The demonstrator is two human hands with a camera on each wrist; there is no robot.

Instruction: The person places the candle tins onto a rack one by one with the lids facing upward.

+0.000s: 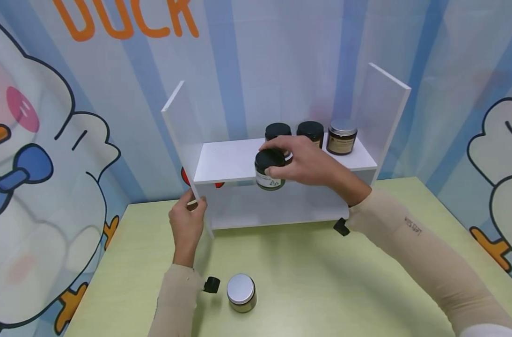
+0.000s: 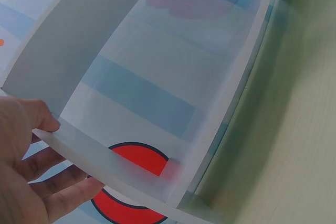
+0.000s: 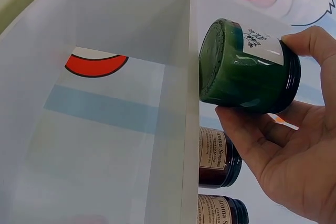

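My right hand (image 1: 310,161) holds a green glass candle jar (image 3: 241,66) with a black lid and a white label, thumb on one side and fingers on the other. In the head view the jar is at the front edge of the white shelf's upper board (image 1: 228,161); whether it touches the board cannot be told. Behind it on that board stand two dark candle jars with black lids (image 1: 310,128) and one with a silver lid (image 1: 342,135). My left hand (image 1: 187,222) grips the shelf's left side panel (image 2: 113,163), thumb inside and fingers outside.
Another candle jar (image 1: 241,292) with a silver lid stands on the pale green table (image 1: 306,281), in front of the shelf and right of my left forearm. Tall side panels (image 1: 382,117) rise at both ends of the shelf. A printed duck backdrop (image 1: 273,61) hangs behind.
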